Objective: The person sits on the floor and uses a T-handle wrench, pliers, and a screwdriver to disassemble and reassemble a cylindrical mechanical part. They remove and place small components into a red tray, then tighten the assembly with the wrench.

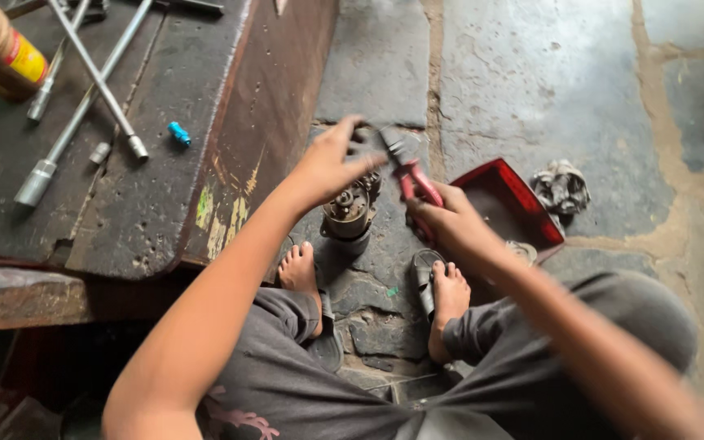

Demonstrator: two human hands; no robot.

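Down on the stone floor, the left hand steadies the small motor with spread fingers while the right hand grips red-handled pliers, jaws angled toward its top.

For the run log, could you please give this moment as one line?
left hand: on motor part | right hand: holds red pliers | floor: red tray

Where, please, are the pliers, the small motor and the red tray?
pliers [414, 181], head view, on the red handles above the right hand.
small motor [349, 213], head view, on its round metal body.
red tray [523, 195], head view, on its raised far rim.
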